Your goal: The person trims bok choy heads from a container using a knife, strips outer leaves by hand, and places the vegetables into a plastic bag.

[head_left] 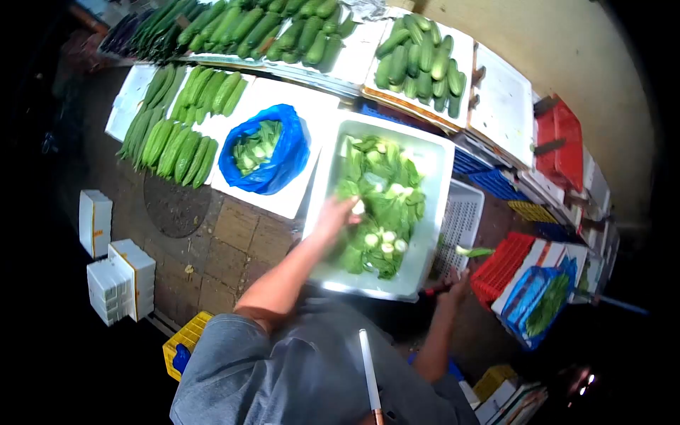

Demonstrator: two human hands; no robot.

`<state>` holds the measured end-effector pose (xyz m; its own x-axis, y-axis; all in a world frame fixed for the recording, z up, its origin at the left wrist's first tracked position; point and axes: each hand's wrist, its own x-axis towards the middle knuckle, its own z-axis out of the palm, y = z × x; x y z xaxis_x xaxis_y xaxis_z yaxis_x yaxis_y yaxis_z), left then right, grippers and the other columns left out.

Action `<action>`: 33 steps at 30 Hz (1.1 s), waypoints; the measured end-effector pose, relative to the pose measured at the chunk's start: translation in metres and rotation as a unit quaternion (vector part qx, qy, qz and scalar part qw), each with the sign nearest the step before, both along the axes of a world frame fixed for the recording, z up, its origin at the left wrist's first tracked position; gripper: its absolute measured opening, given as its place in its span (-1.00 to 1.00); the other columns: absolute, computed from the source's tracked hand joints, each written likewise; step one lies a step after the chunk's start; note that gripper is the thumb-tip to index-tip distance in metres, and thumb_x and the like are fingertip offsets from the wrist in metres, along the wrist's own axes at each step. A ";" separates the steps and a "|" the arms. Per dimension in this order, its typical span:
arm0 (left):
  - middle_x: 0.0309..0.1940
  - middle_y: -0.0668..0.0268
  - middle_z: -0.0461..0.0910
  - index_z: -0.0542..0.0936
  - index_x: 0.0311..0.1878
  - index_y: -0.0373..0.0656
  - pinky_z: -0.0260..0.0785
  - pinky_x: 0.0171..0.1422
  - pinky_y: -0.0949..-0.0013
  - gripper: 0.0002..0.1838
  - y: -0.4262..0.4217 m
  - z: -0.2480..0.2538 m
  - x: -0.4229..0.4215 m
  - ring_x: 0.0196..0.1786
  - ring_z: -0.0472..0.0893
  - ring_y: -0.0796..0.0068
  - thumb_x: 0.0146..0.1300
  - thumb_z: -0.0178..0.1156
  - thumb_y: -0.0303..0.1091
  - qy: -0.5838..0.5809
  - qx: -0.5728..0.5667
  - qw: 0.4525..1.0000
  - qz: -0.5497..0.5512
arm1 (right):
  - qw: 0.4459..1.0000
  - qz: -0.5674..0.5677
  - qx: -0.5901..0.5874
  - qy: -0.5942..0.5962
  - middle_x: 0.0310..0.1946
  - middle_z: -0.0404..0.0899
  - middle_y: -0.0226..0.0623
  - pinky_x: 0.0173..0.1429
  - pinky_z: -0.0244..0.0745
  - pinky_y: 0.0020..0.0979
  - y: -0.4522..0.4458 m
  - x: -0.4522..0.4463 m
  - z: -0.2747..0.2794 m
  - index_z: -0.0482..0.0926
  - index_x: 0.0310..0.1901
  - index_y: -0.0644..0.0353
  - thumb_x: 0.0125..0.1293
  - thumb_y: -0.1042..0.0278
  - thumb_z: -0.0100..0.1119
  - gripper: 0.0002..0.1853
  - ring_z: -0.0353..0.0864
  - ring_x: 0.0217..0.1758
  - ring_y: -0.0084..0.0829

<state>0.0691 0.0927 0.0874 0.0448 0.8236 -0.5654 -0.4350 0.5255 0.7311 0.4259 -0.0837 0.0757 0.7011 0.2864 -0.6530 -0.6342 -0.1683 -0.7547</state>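
Observation:
A white tub [432, 212] holds leafy greens [386, 212] with pale stem ends. My left hand [341, 214] reaches over the tub's left side, its slightly blurred fingers closed round the pale stem of a leafy green. Just right of the tub's lower corner, my right hand [457, 287] is closed on a thin red-handled tool [435, 289], whose far end is hard to make out. A single leafy piece [474, 251] shows just above that hand. Left of the tub, a blue plastic bag [287, 159] stands open with cut greens [257, 147] inside.
Ridged green gourds [177, 150] lie on white boards at the left. Cucumbers [421, 64] fill a white tray at the back. A grey perforated crate [460, 216] and a red crate [503, 265] stand at the right. White foam boxes [131, 276] sit on the floor. A white stick [367, 361] juts up at the bottom.

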 end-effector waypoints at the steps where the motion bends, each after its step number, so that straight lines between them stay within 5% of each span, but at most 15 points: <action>1: -0.29 0.34 0.65 0.60 0.09 -0.19 0.60 -0.28 0.39 -0.69 0.011 -0.005 -0.037 -0.44 0.63 0.50 0.37 0.30 -0.25 0.031 -0.059 0.998 -0.018 | 0.998 0.031 -0.039 -0.030 -0.16 0.61 -0.28 -0.46 0.45 -0.46 -0.005 0.000 0.007 0.45 0.05 0.20 0.46 -0.02 0.13 -0.58 0.36 -0.57 -0.55; 7: -0.55 0.40 0.56 0.70 -0.25 -0.22 0.37 -0.49 0.45 -0.70 0.072 -0.046 -0.211 -0.56 0.51 0.59 0.22 0.44 -0.14 0.224 -0.011 0.968 0.115 | 0.957 0.220 -0.139 -0.128 -0.19 0.58 -0.35 -0.52 0.46 -0.46 -0.020 -0.007 -0.032 0.52 0.01 0.09 0.44 0.12 0.12 -0.73 0.43 -0.53 -0.59; 11: -0.61 0.24 0.58 0.64 -0.33 -0.37 0.41 -0.60 0.35 -0.48 0.112 -0.097 -0.284 -0.64 0.57 0.44 0.14 0.49 0.02 0.379 -0.080 0.921 0.033 | 0.941 0.252 -0.191 -0.118 -0.18 0.61 -0.30 -0.39 0.56 -0.30 0.031 -0.084 -0.022 0.52 0.09 0.15 0.43 0.10 0.15 -0.65 0.35 -0.56 -0.56; 12: -0.60 0.22 0.58 0.63 -0.30 -0.40 0.45 -0.60 0.33 -0.45 0.114 -0.093 -0.292 -0.62 0.60 0.40 0.15 0.47 0.04 0.395 -0.104 0.912 0.023 | 0.928 0.288 -0.203 -0.123 -0.18 0.61 -0.30 -0.40 0.56 -0.31 0.024 -0.091 -0.028 0.52 0.09 0.17 0.42 0.13 0.16 -0.65 0.35 -0.56 -0.56; 13: -0.60 0.19 0.58 0.64 -0.25 -0.38 0.45 -0.60 0.33 -0.47 0.114 -0.153 -0.320 -0.63 0.59 0.39 0.19 0.45 0.03 0.405 -0.141 0.903 0.002 | 0.922 0.310 -0.201 -0.115 -0.17 0.62 -0.30 -0.37 0.57 -0.33 0.032 -0.102 -0.037 0.52 0.10 0.18 0.40 0.16 0.18 -0.64 0.40 -0.51 -0.54; 16: -0.26 0.29 0.63 0.61 0.01 -0.23 0.46 -0.49 0.45 -0.54 0.082 -0.119 -0.302 -0.53 0.58 0.49 0.33 0.32 0.01 0.321 -0.111 0.938 0.066 | 0.905 0.376 -0.174 -0.100 -0.16 0.64 -0.30 -0.32 0.58 -0.42 0.061 -0.141 -0.057 0.54 0.13 0.25 0.35 0.22 0.25 -0.60 0.58 -0.29 -0.48; 18: -0.46 0.40 0.54 0.62 -0.21 -0.20 0.36 -0.51 0.46 -0.63 0.046 -0.102 -0.286 -0.55 0.52 0.56 0.35 0.31 -0.03 0.324 -0.108 0.938 0.057 | 0.853 0.467 -0.160 -0.171 -0.16 0.64 -0.33 -0.23 0.58 -0.42 0.072 -0.158 -0.096 0.62 0.05 0.29 0.36 0.23 0.24 -0.65 0.62 -0.17 -0.52; 20: -0.57 0.40 0.51 0.57 -0.36 -0.17 0.23 -0.58 0.46 -0.65 0.003 -0.096 -0.281 -0.63 0.46 0.61 0.39 0.28 -0.07 0.283 -0.138 0.949 0.020 | 0.768 0.545 -0.160 -0.297 -0.18 0.66 -0.14 -0.05 0.56 -0.28 0.094 -0.178 -0.128 0.61 0.00 0.30 0.32 0.20 0.24 -0.65 0.66 -0.19 -0.22; 24: -0.37 0.28 0.65 0.64 -0.14 -0.23 0.45 -0.43 0.43 -0.67 -0.089 -0.104 -0.286 -0.49 0.59 0.54 0.40 0.26 -0.09 0.266 -0.225 0.937 -0.040 | 0.663 0.669 -0.163 -0.294 -0.10 0.61 0.08 0.09 0.50 -0.09 0.167 -0.221 -0.149 0.59 -0.05 0.30 0.27 0.24 0.20 -0.68 0.59 -0.09 0.15; 26: -0.34 0.31 0.66 0.64 -0.10 -0.22 0.46 -0.41 0.44 -0.69 -0.120 -0.101 -0.285 -0.48 0.57 0.55 0.39 0.25 -0.13 0.268 -0.244 0.931 -0.042 | 0.549 0.713 -0.190 -0.393 -0.05 0.60 0.07 0.09 0.49 -0.03 0.186 -0.235 -0.172 0.57 -0.04 0.30 0.28 0.27 0.17 -0.69 0.56 0.00 0.15; 30: -0.38 0.34 0.65 0.62 -0.06 -0.17 0.49 -0.38 0.40 -0.74 -0.139 -0.080 -0.272 -0.45 0.60 0.53 0.41 0.24 -0.17 0.239 -0.276 0.931 -0.027 | 0.473 0.750 -0.291 -0.359 0.27 0.39 0.06 0.05 0.57 -0.02 0.196 -0.247 -0.184 0.38 0.36 0.16 0.31 0.21 0.26 -0.39 0.60 0.06 0.08; 33: -0.36 0.39 0.64 0.62 -0.04 -0.16 0.46 -0.34 0.44 -0.77 -0.144 -0.089 -0.266 -0.43 0.58 0.57 0.42 0.23 -0.20 0.222 -0.262 0.939 -0.031 | 0.445 0.749 -0.336 -0.358 0.27 0.37 0.09 0.03 0.58 -0.01 0.191 -0.251 -0.179 0.32 0.39 0.12 0.29 0.20 0.30 -0.34 0.60 0.04 0.12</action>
<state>-0.1968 -0.0512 -0.0021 -0.2529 0.4302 -0.8666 -0.1060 0.8780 0.4668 0.1751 0.1072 -0.1036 0.1484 0.6910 -0.7074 0.9317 -0.3376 -0.1343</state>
